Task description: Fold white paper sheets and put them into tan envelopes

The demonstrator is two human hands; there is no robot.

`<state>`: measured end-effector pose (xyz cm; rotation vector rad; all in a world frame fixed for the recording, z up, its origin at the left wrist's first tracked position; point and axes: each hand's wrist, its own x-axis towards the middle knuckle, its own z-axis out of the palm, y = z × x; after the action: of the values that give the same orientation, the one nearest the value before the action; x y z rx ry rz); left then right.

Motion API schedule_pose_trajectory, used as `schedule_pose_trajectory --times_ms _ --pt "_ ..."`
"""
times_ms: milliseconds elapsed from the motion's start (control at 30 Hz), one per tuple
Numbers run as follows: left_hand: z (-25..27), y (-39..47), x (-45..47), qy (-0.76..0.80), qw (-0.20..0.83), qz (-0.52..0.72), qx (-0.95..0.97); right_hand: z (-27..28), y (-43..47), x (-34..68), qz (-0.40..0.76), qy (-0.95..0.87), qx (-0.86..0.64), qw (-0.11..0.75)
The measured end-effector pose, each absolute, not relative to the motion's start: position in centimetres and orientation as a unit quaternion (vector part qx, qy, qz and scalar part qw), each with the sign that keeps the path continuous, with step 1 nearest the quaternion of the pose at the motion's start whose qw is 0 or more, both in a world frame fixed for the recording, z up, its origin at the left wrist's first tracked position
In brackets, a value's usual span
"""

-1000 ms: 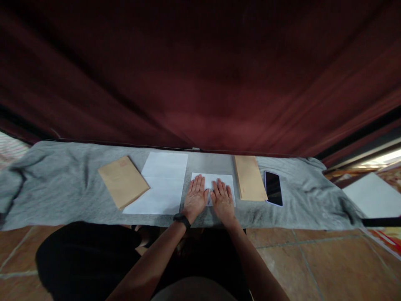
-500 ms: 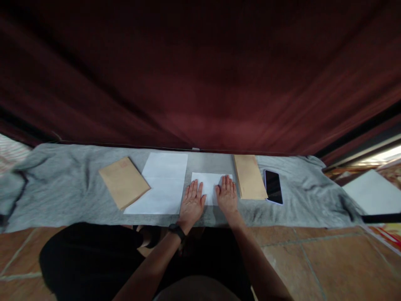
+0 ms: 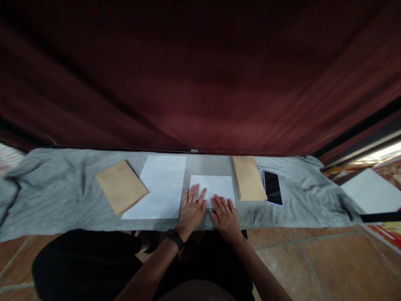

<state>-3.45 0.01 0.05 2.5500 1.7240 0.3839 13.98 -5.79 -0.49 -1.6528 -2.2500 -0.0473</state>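
A small white rectangle of paper (image 3: 216, 184), apparently folded, lies flat in front of me. My left hand (image 3: 191, 210) rests on its lower left part with the fingers spread, a dark watch on the wrist. Lying on the near edge of the same paper is my right hand (image 3: 224, 215), palm down with fingers stretched out. To the left are larger white sheets (image 3: 163, 192) with a crease across them. A brown envelope stack (image 3: 122, 186) overlaps their left side. Right of the folded paper lies a second stack of brown envelopes (image 3: 249, 179).
A phone (image 3: 272, 188) lies beside the right envelopes, partly touching them. Grey cloth (image 3: 307, 188) covers the narrow table. A dark red curtain (image 3: 200, 83) hangs along the far edge. At the far right is a white surface (image 3: 372, 192).
My right hand has slid down toward the paper's near edge, uncovering its upper right part. My left hand has moved slightly nearer to me, its fingers spread wider.
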Motion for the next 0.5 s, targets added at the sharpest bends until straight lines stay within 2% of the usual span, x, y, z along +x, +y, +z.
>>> schedule_pose_trajectory --times_ms 500 --pt "-0.7 4.8 -0.7 0.517 0.040 0.132 0.845 -0.8 -5.0 14.6 0.011 -0.773 -0.605 0.188"
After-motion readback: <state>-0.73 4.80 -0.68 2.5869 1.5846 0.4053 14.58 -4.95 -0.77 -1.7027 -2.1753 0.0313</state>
